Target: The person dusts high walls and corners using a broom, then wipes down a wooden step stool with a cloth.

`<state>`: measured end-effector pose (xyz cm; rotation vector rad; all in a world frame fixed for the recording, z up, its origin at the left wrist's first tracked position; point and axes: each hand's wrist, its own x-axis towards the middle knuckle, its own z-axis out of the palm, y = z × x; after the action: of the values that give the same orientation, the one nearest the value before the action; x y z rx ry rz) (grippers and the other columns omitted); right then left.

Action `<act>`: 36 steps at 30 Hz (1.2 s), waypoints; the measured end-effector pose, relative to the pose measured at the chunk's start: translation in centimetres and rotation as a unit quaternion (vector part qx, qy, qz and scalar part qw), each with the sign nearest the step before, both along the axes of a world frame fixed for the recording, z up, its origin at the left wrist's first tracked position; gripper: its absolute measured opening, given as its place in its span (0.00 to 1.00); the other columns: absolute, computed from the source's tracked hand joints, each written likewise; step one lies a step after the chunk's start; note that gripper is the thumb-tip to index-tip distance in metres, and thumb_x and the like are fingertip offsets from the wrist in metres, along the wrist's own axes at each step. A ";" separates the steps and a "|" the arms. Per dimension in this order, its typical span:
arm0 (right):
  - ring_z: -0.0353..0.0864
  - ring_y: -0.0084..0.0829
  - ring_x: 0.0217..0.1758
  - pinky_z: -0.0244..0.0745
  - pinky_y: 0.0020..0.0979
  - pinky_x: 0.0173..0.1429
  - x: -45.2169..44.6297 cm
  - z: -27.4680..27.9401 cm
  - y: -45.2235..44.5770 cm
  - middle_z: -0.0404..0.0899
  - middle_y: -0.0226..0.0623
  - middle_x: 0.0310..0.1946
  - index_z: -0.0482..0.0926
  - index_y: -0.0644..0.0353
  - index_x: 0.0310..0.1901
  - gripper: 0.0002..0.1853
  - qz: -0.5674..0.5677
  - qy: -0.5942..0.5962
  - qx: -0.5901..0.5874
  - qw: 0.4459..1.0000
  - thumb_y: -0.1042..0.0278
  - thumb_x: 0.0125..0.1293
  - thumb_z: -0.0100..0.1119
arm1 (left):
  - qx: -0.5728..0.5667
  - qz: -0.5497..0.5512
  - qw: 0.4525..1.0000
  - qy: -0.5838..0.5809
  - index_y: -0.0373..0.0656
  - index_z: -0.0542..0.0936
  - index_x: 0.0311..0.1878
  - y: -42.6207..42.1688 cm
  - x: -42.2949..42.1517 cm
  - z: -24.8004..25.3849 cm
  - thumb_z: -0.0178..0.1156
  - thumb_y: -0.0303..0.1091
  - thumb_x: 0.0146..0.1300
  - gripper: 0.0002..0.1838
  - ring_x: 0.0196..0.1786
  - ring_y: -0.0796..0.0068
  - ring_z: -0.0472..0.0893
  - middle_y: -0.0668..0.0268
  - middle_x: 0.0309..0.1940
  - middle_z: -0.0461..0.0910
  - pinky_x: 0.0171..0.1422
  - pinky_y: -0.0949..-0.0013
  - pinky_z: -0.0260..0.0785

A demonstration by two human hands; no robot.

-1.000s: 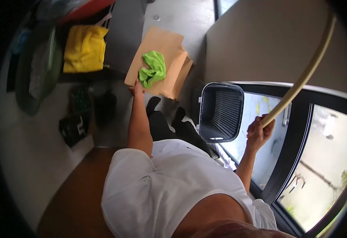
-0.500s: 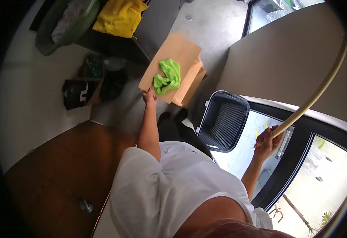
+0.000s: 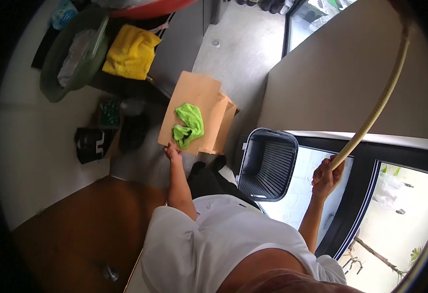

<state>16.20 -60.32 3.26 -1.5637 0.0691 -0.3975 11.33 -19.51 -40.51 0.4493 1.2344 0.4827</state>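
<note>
The wooden piece (image 3: 205, 88) lies just left of the scene's middle, its near left corner pinched by the left hand (image 3: 173, 151); how far the fingers are tucked underneath cannot be told. On its broad panel a green cloth (image 3: 193, 119) is spread loosely, close to that hand. By the right hand (image 3: 327, 178), the near end of a long pole (image 3: 370, 119) is gripped in curled fingers, and the pole is slanted toward the far right, across the view of the wall (image 3: 311, 88).

With only one corner held, the panel is probably best kept level, so that the cloth is not tipped off. A firmer hold would likely be gained nearer the middle of the edge. The pole should be steered clear of the wall and of the basket (image 3: 293, 171), by which the space between the two hands is partly filled
</note>
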 end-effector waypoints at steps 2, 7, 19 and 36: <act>0.56 0.12 0.08 0.53 0.16 0.08 0.1 -0.1 -0.3 0.64 0.27 0.16 0.65 0.61 0.38 0.08 -0.004 0.000 0.000 1.000 0.79 0.60 0.53 | 0.002 -0.002 1.000 -0.007 0.53 0.63 0.53 0.1 -0.1 -1.1 0.60 0.38 0.60 0.21 0.56 0.55 0.69 0.65 0.56 0.68 0.52 0.45 0.66; 0.54 0.12 0.07 0.51 0.17 0.08 -0.5 -1.5 -0.3 0.61 0.25 0.14 0.66 0.60 0.38 0.06 -0.030 0.011 -0.008 0.999 0.76 0.62 0.52 | 0.004 -0.025 1.000 0.003 0.51 0.61 0.55 0.7 0.2 -2.9 0.58 0.36 0.62 0.21 0.55 0.54 0.70 0.61 0.56 0.67 0.51 0.45 0.67; 0.56 0.12 0.07 0.53 0.16 0.09 -3.0 -1.6 -0.2 0.63 0.26 0.15 0.65 0.62 0.40 0.09 -0.056 0.003 0.004 0.998 0.79 0.61 0.53 | 0.044 -0.079 0.994 0.062 0.45 0.64 0.56 6.8 -2.9 -1.8 0.56 0.40 0.64 0.21 0.49 0.59 0.74 0.59 0.51 0.71 0.41 0.54 0.70; 0.58 0.12 0.08 0.52 0.16 0.09 -2.4 -3.4 -3.6 0.67 0.27 0.18 0.67 0.63 0.40 0.09 -0.059 -0.031 0.018 0.998 0.81 0.59 0.54 | 0.473 -0.530 0.544 0.447 0.52 0.60 0.67 1.8 3.6 8.7 0.64 0.44 0.52 0.39 0.72 0.47 0.45 0.53 0.72 0.37 0.69 0.41 0.48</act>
<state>13.81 -63.94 -0.19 -1.5156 0.1194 -0.5340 14.90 -17.73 -31.77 2.4673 1.2311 -0.3057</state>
